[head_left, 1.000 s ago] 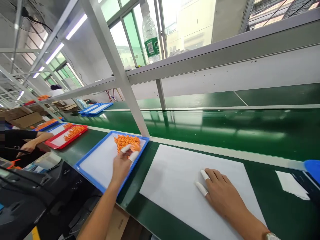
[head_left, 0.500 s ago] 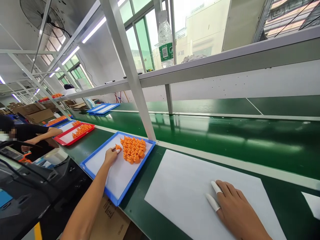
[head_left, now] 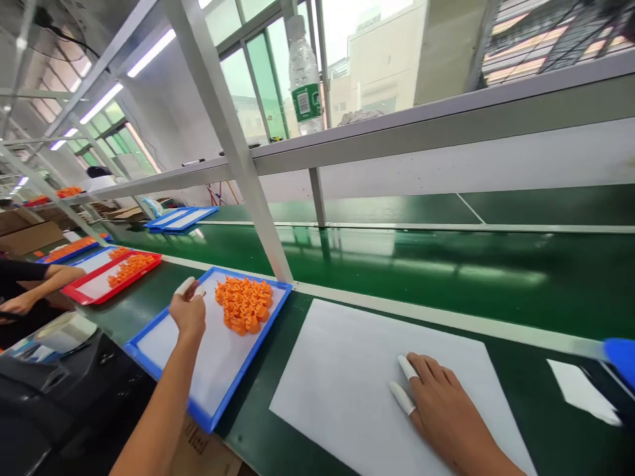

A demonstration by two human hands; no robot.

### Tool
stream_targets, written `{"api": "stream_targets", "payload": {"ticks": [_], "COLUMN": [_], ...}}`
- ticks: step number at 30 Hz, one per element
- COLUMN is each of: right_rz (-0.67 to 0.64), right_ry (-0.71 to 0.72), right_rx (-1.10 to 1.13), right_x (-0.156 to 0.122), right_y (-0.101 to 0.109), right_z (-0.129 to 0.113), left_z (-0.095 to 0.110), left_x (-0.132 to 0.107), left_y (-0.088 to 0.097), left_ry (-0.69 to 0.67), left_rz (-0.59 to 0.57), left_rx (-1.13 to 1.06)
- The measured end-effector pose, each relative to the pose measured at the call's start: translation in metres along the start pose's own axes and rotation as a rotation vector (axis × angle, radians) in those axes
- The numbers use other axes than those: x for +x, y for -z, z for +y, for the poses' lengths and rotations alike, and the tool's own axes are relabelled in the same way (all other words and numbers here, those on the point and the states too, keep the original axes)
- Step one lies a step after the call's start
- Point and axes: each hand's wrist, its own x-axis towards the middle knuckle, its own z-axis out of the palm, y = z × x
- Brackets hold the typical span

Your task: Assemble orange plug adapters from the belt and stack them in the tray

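My left hand (head_left: 188,309) hovers over the left side of the blue-rimmed tray (head_left: 248,362), its fingers curled together with a white finger cot on one tip. Whatever the fingers may hold is hidden. To the right of that hand, a pile of small orange plastic parts (head_left: 244,304) lies on the tray's white lining. My right hand (head_left: 441,406) rests palm down on a large white sheet (head_left: 342,377), with white cots on the thumb and index finger. Its fingers are stretched out and hold nothing.
A red tray (head_left: 94,294) of orange parts stands further left, near a co-worker's arms (head_left: 37,291). A slanting metal post (head_left: 233,145) rises behind the blue tray. Beyond runs a green conveyor belt (head_left: 421,258). A plastic bottle (head_left: 305,86) stands on the shelf. A blue object (head_left: 620,360) enters at right.
My left hand has lifted away from the orange part beside the pile and moved left. My right hand stays on the sheet. The view has turned slightly right.
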Motion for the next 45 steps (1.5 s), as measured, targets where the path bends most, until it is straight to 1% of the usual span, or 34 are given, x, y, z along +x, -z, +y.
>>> {"api": "stream_targets", "payload": {"ticks": [2, 3, 5, 6, 7, 8, 9, 11, 12, 13, 14, 16, 17, 19, 21, 23, 28, 33, 35, 38, 42, 45], "right_rz": [-0.017, -0.02, -0.024, -0.027, -0.03, -0.033, -0.035, -0.032, -0.032, -0.036, -0.048, -0.088, -0.108, -0.13, -0.14, -0.162, -0.228, -0.221, -0.207, -0.199, -0.192, -0.173], "right_ry": [-0.053, -0.074, -0.095, -0.102, -0.107, -0.112, -0.117, -0.124, -0.127, -0.132, -0.137, -0.146, -0.149, -0.15, -0.147, -0.149, -0.169, -0.171, -0.17, -0.169, -0.171, -0.168], "right_rx": [0.0, -0.001, -0.004, -0.004, 0.0, 0.008, 0.021, 0.051, 0.066, 0.079, 0.091, 0.115, 0.128, 0.149, 0.158, 0.159, 0.163, 0.158, 0.164, 0.172, 0.162, 0.147], "right_x": [0.006, 0.009, 0.013, 0.015, 0.016, 0.016, 0.016, 0.016, 0.015, 0.016, 0.016, 0.017, 0.017, 0.019, 0.02, 0.021, 0.02, 0.018, 0.017, 0.017, 0.017, 0.018], "right_y": [0.009, 0.013, 0.018, 0.019, 0.021, 0.022, 0.022, 0.024, 0.025, 0.026, 0.027, 0.029, 0.031, 0.034, 0.037, 0.039, 0.039, 0.037, 0.036, 0.034, 0.03, 0.029], "right_z": [-0.006, -0.008, -0.011, -0.012, -0.012, -0.012, -0.011, -0.009, -0.008, -0.007, -0.006, -0.004, -0.003, -0.002, -0.001, -0.001, 0.001, 0.001, 0.002, 0.004, 0.008, 0.01], "left_z": [0.014, 0.022, 0.04, 0.048, 0.054, 0.059, 0.061, 0.059, 0.056, 0.052, 0.048, 0.041, 0.038, 0.036, 0.036, 0.034, 0.021, 0.011, 0.009, 0.005, 0.004, 0.006], "left_x": [-0.009, -0.019, -0.049, -0.068, -0.089, -0.111, -0.133, -0.175, -0.194, -0.212, -0.227, -0.249, -0.255, -0.26, -0.26, -0.26, -0.269, -0.273, -0.272, -0.271, -0.271, -0.27], "left_y": [-0.01, -0.015, -0.027, -0.033, -0.039, -0.046, -0.054, -0.069, -0.076, -0.083, -0.088, -0.096, -0.099, -0.102, -0.105, -0.108, -0.113, -0.109, -0.106, -0.103, -0.104, -0.106], "left_ry": [-0.032, -0.071, -0.186, -0.253, -0.313, -0.376, -0.459, -0.653, -0.766, -0.865, -0.957, -1.082, -1.115, -1.135, -1.125, -1.109, -1.117, -1.142, -1.139, -1.12, -1.078, -1.057], "left_rz": [0.014, -0.013, -0.127, -0.235, -0.366, -0.535, -0.735, -1.119, -1.258, -1.342, -1.391, -1.437, -1.45, -1.473, -1.48, -1.463, -1.325, -1.275, -1.269, -1.294, -1.335, -1.341], "left_rx": [-0.084, -0.123, -0.175, -0.172, -0.157, -0.134, -0.102, -0.017, 0.023, 0.067, 0.1, 0.137, 0.147, 0.165, 0.18, 0.174, 0.116, 0.071, 0.064, 0.074, 0.105, 0.109]}}
